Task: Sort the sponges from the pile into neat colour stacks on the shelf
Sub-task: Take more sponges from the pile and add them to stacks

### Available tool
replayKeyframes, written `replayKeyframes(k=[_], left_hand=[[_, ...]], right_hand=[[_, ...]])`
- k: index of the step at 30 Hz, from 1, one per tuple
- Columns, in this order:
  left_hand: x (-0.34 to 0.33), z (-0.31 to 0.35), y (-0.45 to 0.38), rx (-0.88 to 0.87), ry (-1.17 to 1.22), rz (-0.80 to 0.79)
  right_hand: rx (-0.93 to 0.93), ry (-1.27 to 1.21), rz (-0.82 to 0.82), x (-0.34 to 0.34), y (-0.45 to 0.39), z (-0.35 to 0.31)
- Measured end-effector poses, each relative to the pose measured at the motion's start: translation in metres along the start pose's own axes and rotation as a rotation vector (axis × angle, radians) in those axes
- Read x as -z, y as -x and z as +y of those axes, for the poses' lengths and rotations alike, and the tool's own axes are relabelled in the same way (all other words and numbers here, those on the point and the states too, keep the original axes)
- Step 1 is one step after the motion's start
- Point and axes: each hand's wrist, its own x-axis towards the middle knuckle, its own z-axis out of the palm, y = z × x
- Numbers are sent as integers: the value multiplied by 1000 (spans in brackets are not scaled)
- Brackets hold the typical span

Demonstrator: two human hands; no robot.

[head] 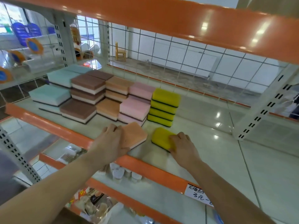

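An orange sponge [135,135] is gripped at its near edge by the left hand [111,143], fingers curled over it, at the front of the shelf [202,126]. A loose yellow sponge [161,136] just beside it is clasped by the right hand [183,145]. Sorted colour stacks [103,94] are seen behind, the yellow stack [164,107] rightmost.

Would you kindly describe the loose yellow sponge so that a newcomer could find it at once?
Look at the middle shelf with the orange front edge, where coloured sponges stand in stacks. Right of the pink ones rises a yellow stack four high. The loose yellow sponge lies in front of that stack, near the shelf's edge, under the right hand; unlike its neighbours, it lies singly.
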Motion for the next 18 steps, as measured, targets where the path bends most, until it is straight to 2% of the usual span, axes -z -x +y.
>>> replayKeyframes(k=[7,18], left_hand=[[4,-12,-7,-19,-22,-19],[2,-25,-11,15,4,-24]], right_hand=[[-13,-95,-1,-3,-14,-12],[47,-83,-41,-5,-39,-18]])
